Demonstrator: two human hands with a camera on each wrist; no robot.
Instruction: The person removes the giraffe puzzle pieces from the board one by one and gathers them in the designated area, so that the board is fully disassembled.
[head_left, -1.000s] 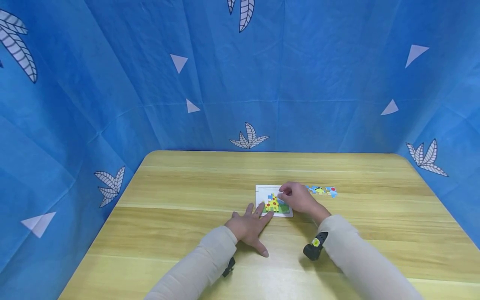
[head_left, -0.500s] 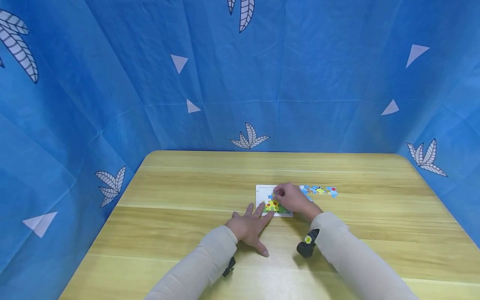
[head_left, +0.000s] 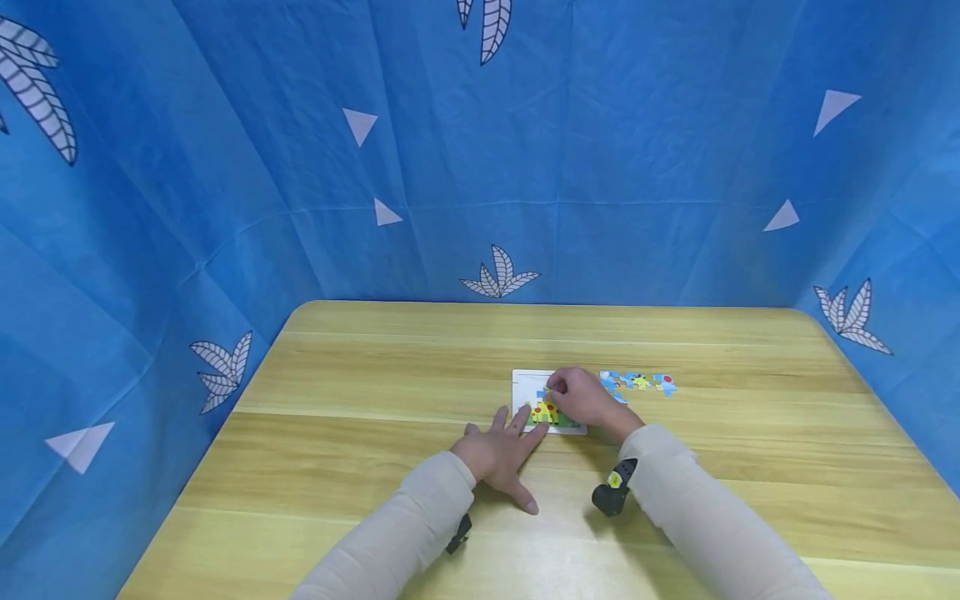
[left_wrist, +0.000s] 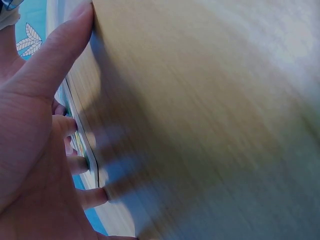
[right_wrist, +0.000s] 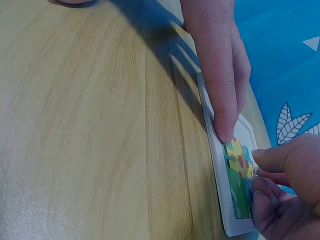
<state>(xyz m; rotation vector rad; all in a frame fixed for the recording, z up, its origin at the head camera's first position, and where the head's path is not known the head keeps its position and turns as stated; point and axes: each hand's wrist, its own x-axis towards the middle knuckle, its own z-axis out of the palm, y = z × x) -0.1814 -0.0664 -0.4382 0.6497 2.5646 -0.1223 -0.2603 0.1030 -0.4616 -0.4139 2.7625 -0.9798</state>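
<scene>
A jigsaw puzzle of a yellow giraffe with red spots (head_left: pixel 542 412) lies part-filled in a white tray (head_left: pixel 524 379). My left hand (head_left: pixel 497 454) rests flat, its fingers spread; in the right wrist view a left fingertip presses the puzzle beside the tray's near rim. My right hand (head_left: pixel 588 395) is over the tray's right half, thumb and curled fingers pinching a puzzle piece at the giraffe's upper right. In the right wrist view the right fingers (right_wrist: pixel 270 192) hide most of that piece. Green pieces (right_wrist: pixel 240 192) fill the tray's near edge.
Several loose puzzle pieces (head_left: pixel 639 381), blue and yellow, lie right of the tray beyond the right hand. The wooden table (head_left: pixel 390 358) has a blue patterned cloth (head_left: pixel 637 150) hanging behind and at its sides. Black wrist cameras (head_left: pixel 611 497) sit under the sleeves.
Over the first half second my right hand moved left across the tray, uncovering more of the loose pieces; since then it has barely moved. My left hand stays in place.
</scene>
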